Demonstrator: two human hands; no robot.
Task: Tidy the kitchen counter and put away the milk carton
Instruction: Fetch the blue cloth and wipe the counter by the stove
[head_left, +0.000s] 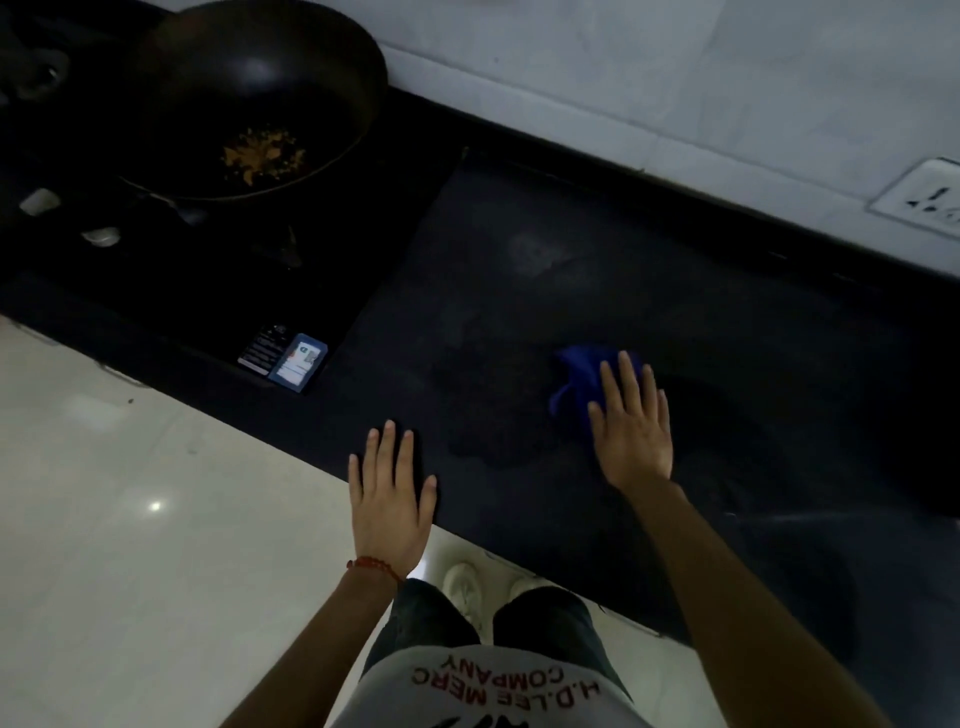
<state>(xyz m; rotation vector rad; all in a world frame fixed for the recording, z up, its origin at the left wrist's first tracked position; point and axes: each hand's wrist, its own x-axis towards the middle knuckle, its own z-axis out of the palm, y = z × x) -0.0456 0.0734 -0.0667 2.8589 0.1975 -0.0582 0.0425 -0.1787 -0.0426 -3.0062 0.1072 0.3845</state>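
Observation:
A blue cloth (576, 379) lies on the dark kitchen counter (571, 270), pressed down under my right hand (631, 423), whose fingers are spread flat over it. My left hand (387, 493) rests flat at the counter's front edge, fingers apart, holding nothing. A damp smear shows on the counter between the two hands. No milk carton is in view.
A black wok (249, 93) with food scraps sits on the stove (171, 270) at the left. Two stickers (291, 358) mark the stove's front corner. A white tiled wall with a power socket (924, 200) runs behind the counter. Pale floor tiles (130, 519) lie below.

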